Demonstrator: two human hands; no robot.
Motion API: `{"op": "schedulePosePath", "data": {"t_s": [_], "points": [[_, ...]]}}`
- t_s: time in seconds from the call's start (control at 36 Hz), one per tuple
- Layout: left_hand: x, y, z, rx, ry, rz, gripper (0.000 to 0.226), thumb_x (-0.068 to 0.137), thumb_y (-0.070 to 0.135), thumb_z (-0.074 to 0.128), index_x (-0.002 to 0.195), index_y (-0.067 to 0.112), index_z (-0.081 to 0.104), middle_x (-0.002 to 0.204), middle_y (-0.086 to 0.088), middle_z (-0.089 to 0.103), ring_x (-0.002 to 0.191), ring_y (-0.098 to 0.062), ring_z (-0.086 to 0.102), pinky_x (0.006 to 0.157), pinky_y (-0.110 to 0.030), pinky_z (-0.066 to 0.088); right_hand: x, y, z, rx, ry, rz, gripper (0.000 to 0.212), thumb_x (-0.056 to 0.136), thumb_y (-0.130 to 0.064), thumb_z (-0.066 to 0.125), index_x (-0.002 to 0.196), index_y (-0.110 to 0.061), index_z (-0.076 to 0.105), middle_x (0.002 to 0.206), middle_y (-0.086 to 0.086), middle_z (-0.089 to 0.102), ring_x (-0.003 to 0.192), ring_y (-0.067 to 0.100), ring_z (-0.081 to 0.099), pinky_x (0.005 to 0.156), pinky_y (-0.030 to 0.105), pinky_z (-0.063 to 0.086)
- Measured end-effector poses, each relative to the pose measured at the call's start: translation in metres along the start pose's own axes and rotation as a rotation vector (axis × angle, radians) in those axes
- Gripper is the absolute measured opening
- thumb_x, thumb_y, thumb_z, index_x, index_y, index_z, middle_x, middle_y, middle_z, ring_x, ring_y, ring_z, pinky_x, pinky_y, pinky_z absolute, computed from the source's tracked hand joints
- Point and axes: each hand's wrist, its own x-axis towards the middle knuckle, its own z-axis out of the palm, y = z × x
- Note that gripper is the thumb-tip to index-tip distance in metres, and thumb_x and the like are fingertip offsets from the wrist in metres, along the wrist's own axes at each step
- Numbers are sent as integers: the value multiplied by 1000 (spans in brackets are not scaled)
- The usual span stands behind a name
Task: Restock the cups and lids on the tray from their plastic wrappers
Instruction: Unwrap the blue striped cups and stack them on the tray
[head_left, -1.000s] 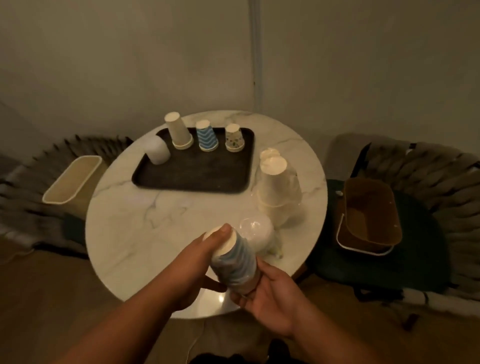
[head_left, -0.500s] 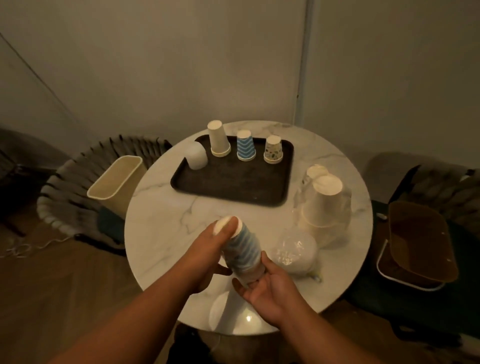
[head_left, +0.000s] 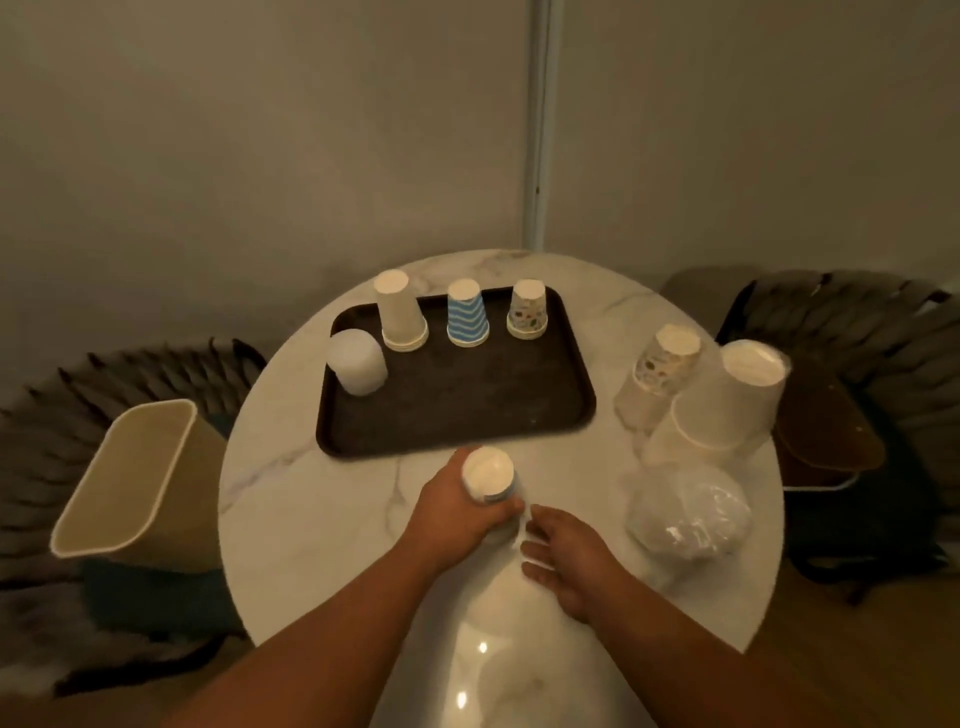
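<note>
My left hand (head_left: 457, 512) grips a wrapped stack of blue-striped cups (head_left: 488, 475), upside down, just in front of the dark tray (head_left: 467, 410). My right hand (head_left: 563, 558) lies beside the stack's lower end, fingers touching the plastic wrapper; whether it pinches the wrapper is unclear. On the tray stand a plain white cup stack (head_left: 400, 312), a blue-striped cup stack (head_left: 466, 313), a patterned cup stack (head_left: 528, 310) and a stack of lids (head_left: 357, 362). To the right lie wrapped patterned cups (head_left: 657, 376), wrapped large white cups (head_left: 727, 400) and wrapped lids (head_left: 688, 512).
The round marble table (head_left: 311, 499) carries everything. A beige bin (head_left: 137, 478) sits on the chair at left. A brown bin (head_left: 826, 441) sits on the chair at right. A wall stands close behind the table.
The wrapped blue-striped stack has turned more upright and moved toward the tray's front edge. My right hand has slid off its underside to its lower end. The view has tilted down.
</note>
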Motion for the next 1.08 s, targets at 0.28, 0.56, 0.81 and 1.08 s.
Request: {"op": "schedulePosePath", "data": {"t_s": [0.28,0.56,0.81,1.08], "points": [[17,-17,4,-160,-77,-28,64,61,28,92,114,35,57,104,16,67,96,-1,63,86,-17,48,24,-4,0,-9,80,-27,19,102,-27,47,110,-15,59,100,5,63,89,21,58,77,35,49],[16,6,9,-578,-175,-164,38,75,8,81,110,16,67,103,-8,75,96,-25,72,83,-43,60,24,-25,-4,518,-468,193,52,92,-39,44,117,-2,70,129,27,60,107,45,65,113,54,30],[20,27,5,-635,-123,-97,43,76,5,79,115,15,64,104,-9,74,97,-27,72,81,-42,60,24,-38,1,551,-824,36,79,74,-30,79,143,-8,48,149,24,41,135,45,41,112,63,27],[31,39,-11,-645,-14,1,39,79,-5,72,107,21,62,99,1,74,94,-18,72,78,-36,60,25,-38,1,623,-372,45,36,95,-36,48,113,-11,66,109,13,72,104,28,64,91,40,44]]}}
